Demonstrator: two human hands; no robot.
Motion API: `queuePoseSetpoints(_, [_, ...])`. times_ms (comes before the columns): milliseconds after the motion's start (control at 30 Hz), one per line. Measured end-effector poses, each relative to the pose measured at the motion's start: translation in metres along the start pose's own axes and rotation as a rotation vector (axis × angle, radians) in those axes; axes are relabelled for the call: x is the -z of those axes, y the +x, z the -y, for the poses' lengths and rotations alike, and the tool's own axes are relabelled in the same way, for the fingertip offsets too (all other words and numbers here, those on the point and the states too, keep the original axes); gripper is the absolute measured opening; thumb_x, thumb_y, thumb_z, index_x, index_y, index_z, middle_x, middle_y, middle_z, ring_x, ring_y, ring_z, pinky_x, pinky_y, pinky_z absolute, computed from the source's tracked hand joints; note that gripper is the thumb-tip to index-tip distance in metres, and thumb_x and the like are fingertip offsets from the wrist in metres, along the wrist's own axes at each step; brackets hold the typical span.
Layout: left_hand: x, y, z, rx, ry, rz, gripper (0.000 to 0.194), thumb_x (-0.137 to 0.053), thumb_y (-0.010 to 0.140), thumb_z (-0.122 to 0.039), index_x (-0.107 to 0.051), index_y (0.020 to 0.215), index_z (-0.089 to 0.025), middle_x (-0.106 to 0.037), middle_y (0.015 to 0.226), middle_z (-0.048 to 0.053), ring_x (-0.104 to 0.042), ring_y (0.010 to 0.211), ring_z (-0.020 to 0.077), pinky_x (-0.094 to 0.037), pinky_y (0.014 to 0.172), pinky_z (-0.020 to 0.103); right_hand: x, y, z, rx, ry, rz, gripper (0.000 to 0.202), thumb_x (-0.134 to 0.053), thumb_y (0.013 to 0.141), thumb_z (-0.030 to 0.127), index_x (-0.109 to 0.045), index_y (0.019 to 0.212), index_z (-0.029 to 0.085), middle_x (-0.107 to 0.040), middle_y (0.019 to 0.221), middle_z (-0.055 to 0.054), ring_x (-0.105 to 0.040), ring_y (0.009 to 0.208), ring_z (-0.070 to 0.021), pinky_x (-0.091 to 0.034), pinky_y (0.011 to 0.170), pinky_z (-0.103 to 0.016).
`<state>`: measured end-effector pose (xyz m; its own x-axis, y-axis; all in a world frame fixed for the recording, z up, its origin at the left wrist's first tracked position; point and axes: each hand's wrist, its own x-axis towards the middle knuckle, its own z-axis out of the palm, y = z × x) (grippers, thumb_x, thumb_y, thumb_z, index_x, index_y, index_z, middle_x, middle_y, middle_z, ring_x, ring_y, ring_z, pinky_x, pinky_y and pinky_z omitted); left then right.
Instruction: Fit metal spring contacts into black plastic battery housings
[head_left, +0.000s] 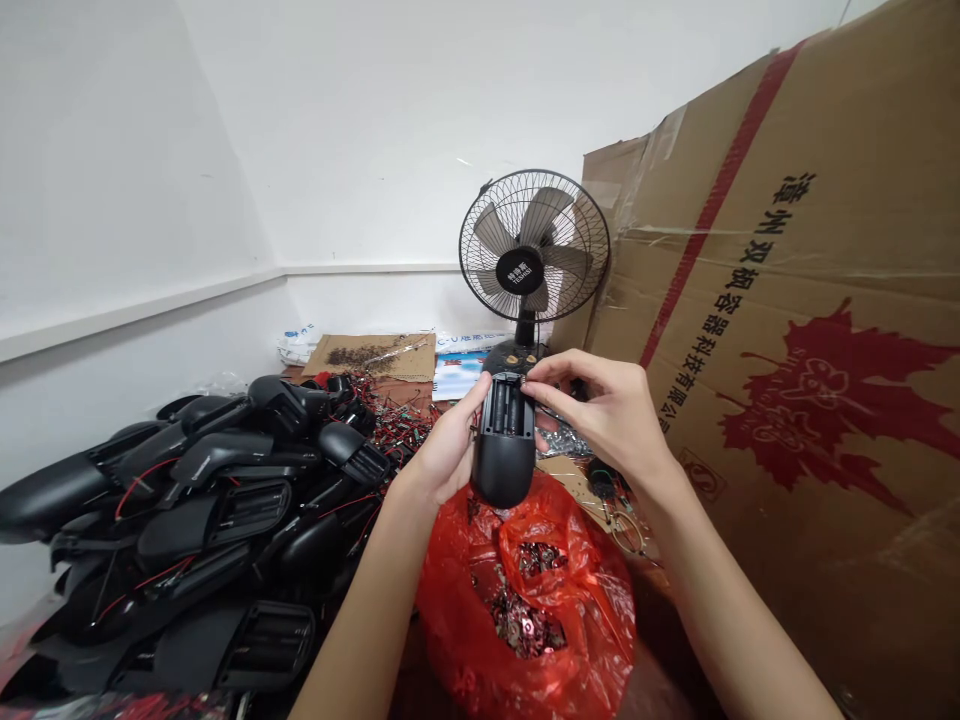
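A black plastic housing (505, 468) with an open battery compartment is held upright in front of me. My left hand (450, 440) is closed around its left side, thumb along the compartment's edge. With thumb and index finger pinched, my right hand (600, 405) touches the compartment's upper right corner. Whatever lies between those fingertips is too small to make out. Below the housing, a red plastic bag (600, 590) lies open with many small shiny metal pieces (525, 620) inside.
Similar black housings (217, 520) with red wires are heaped at the left. A black fan (534, 245) stands at the back. Large cardboard boxes (712, 300) rise on the right. Loose wired parts (397, 420) and a cardboard sheet (375, 355) lie behind the heap.
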<state>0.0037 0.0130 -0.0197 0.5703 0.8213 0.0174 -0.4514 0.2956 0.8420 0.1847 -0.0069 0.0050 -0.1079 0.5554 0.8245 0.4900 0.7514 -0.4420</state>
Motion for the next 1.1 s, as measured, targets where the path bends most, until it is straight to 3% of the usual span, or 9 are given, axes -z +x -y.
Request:
queuePoseSetpoints(233, [-0.004,-0.001,0.002,-0.007,0.051,0.054,0.056,-0.064,0.091,-0.063,-0.071,0.115,-0.013,-0.075,0.083,0.014,-0.074,0.075,0.0255,-0.059,0.069,0.034,-0.001,0.002,0.002,0.114,-0.094,0.073,0.009,-0.071,0.092,0.012,-0.071,0.091,0.021,-0.07,0.097,-0.003,-0.063,0.081,-0.0164,-0.05,0.071,-0.029])
queuePoseSetpoints(433, [-0.007,-0.006,0.001,-0.054,0.174,0.048,0.046,-0.081,0.085,-0.037,-0.066,0.123,-0.015,-0.075,0.102,0.013,-0.075,0.079,0.0204,-0.059,0.075,0.029,0.001,0.002,0.003,0.075,-0.066,0.137,0.012,-0.067,0.092,0.009,-0.069,0.091,0.021,-0.068,0.095,-0.002,-0.06,0.076,-0.0151,-0.048,0.067,-0.028])
queuePoseSetpoints(1100, [-0.016,-0.006,-0.001,-0.117,0.219,-0.02,0.043,-0.08,0.085,-0.043,-0.072,0.114,-0.012,-0.075,0.084,0.01,-0.072,0.072,0.0198,-0.059,0.076,0.034,-0.007,0.0,0.011,0.083,-0.114,-0.03,0.012,-0.066,0.087,0.01,-0.07,0.084,0.021,-0.068,0.088,-0.002,-0.058,0.069,-0.0146,-0.049,0.066,-0.028])
